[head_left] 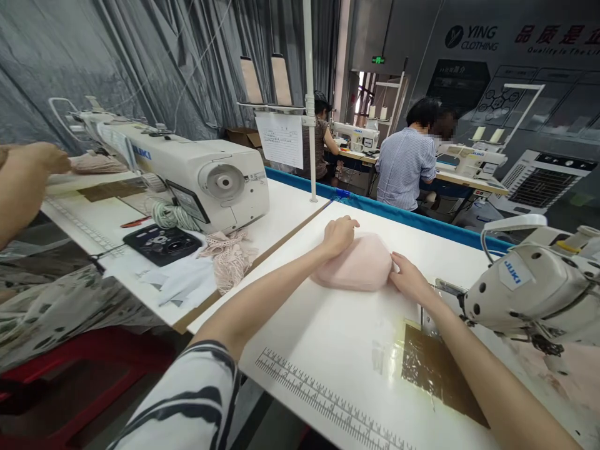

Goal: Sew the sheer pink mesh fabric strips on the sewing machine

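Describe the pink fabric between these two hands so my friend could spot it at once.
Start at the white table with a ruler scale along its near edge. Beyond that scale, between the left hand and the right hand, lies the pale pink fabric. Its smooth, rounded shape sets it apart from the crumpled, lacy cloth on the neighbouring table.

Garment workshop, 4 JUKI sewing machines [206,169], thread cones [282,80], YING CLOTHING wall lettering [479,39]

We find room over the white tabletop [300,331], lower centre. Pink piece [359,265] obstructs mid-frame; sewing machine [525,284] blocks right.
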Motion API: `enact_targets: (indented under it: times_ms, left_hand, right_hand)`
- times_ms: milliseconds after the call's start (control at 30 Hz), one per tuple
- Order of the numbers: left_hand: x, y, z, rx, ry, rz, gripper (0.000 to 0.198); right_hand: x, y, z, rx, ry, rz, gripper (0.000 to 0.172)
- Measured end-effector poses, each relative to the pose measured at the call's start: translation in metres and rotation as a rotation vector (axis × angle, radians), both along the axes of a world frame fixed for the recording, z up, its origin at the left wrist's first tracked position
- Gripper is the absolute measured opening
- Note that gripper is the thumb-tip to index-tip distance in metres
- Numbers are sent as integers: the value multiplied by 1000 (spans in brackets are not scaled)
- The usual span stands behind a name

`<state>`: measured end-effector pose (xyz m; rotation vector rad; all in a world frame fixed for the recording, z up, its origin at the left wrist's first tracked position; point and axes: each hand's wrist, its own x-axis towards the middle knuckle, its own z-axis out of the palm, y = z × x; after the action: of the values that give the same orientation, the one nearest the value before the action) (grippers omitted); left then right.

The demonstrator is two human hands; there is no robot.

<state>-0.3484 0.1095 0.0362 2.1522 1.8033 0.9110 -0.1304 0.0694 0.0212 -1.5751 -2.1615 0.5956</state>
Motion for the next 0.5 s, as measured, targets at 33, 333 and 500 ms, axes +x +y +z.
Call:
enact_targets:
  times_ms: [33,333,500]
  left_hand:
    - [0,-3,2,14,-14,-39,26]
    - [24,9,14,-85,-23,-272,28]
    - [29,23,20,-156,9,-132,32]
  right_hand:
    - [2,-3,1,20,-30,-1,56]
    - [-4,-26,14,186,-95,-66,53]
    - [6,-38,7,209,-61,-33,55]
